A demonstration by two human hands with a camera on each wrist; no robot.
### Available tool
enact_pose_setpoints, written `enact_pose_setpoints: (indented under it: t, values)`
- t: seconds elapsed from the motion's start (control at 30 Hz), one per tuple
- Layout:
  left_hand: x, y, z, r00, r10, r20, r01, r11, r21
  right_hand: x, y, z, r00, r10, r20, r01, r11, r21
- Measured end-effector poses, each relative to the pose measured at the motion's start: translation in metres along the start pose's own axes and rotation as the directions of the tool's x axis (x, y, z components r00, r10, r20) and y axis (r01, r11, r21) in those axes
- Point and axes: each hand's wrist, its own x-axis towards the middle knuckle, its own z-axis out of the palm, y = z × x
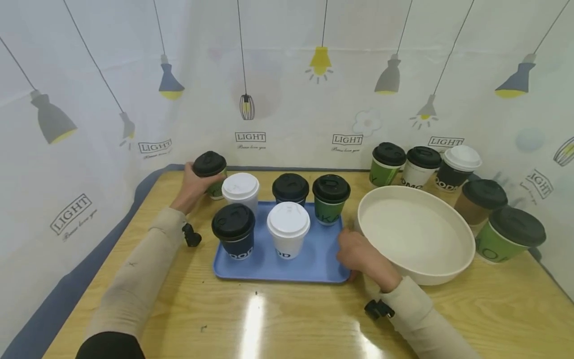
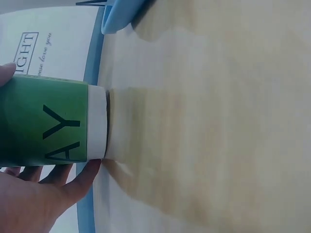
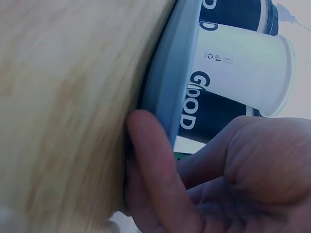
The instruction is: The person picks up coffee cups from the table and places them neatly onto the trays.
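Note:
At the table's back left, my left hand point(image 1: 192, 188) holds a green paper cup point(image 1: 216, 189) with a black lid. The left wrist view shows this cup point(image 2: 53, 124) with its base close to the tabletop, the fingers point(image 2: 85, 179) along its side. My right hand point(image 1: 362, 257) grips the right edge of a blue tray point(image 1: 320, 259). Several lidded cups stand on that tray, among them a dark cup point(image 1: 233, 232) front left, a white cup point(image 1: 288, 232) beside it and a green cup point(image 1: 331, 199) back right. In the right wrist view, fingers point(image 3: 153, 160) press against the tray's rim point(image 3: 167, 82).
A large cream round bowl point(image 1: 417, 234) stands right of the tray. Behind and beside it are more lidded cups, including a green one point(image 1: 508, 237) at the far right and a brown one point(image 1: 481, 199). A printed cloth point(image 1: 287, 109) hangs behind the wooden table point(image 1: 215, 319).

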Motion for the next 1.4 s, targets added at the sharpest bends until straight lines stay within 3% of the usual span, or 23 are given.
enact_pose_setpoints:
  t: [0.17, 0.33, 0.43, 0.5, 0.63, 0.67, 0.87, 1.07, 1.13, 1.27, 1.4]
  values:
    - [-0.020, -0.003, -0.013, 0.999, 0.038, 0.003, -0.038, 0.999, 0.017, -0.001, 0.001, 0.001, 1.000, 0.010, -0.021, -0.010, 1.000, 0.026]
    - [-0.049, -0.003, -0.030, 0.995, 0.100, 0.025, -0.101, 0.994, 0.032, 0.000, 0.001, 0.001, 0.999, 0.036, -0.033, -0.036, 0.999, -0.009]
    - [-0.072, -0.002, -0.042, 0.981, 0.191, 0.046, -0.191, 0.982, 0.000, 0.002, 0.001, 0.001, 0.998, 0.046, -0.034, -0.047, 0.999, -0.027]
    - [-0.090, 0.000, -0.051, 0.964, 0.255, 0.072, -0.250, 0.966, -0.071, 0.002, 0.000, 0.000, 0.998, 0.054, -0.026, -0.055, 0.998, -0.020]
    - [-0.123, 0.009, -0.063, 0.914, 0.364, 0.180, -0.319, 0.917, -0.238, 0.003, 0.001, -0.001, 0.996, 0.086, -0.018, -0.086, 0.996, 0.003]
    - [-0.129, 0.011, -0.063, 0.895, 0.392, 0.215, -0.331, 0.904, -0.272, 0.002, 0.001, -0.001, 0.996, 0.092, -0.018, -0.092, 0.996, 0.006]
    - [-0.160, 0.026, -0.049, 0.740, 0.545, 0.394, -0.428, 0.833, -0.351, 0.001, 0.006, -0.002, 0.995, 0.092, -0.024, -0.092, 0.996, 0.008]
    - [-0.180, 0.044, -0.016, 0.643, 0.547, 0.536, -0.405, 0.837, -0.369, 0.000, 0.009, -0.003, 0.999, 0.050, -0.007, -0.050, 0.998, 0.044]
    - [-0.187, 0.050, -0.005, 0.617, 0.539, 0.573, -0.390, 0.842, -0.372, -0.002, 0.008, -0.005, 1.000, 0.025, 0.019, -0.026, 0.996, 0.086]
    - [-0.205, 0.061, 0.018, 0.590, 0.530, 0.609, -0.381, 0.848, -0.369, -0.006, 0.006, -0.010, 0.998, -0.016, 0.067, 0.007, 0.992, 0.126]
    - [-0.220, 0.069, 0.049, 0.583, 0.503, 0.638, -0.369, 0.864, -0.344, -0.009, 0.006, -0.015, 0.996, -0.053, 0.075, 0.044, 0.993, 0.107]
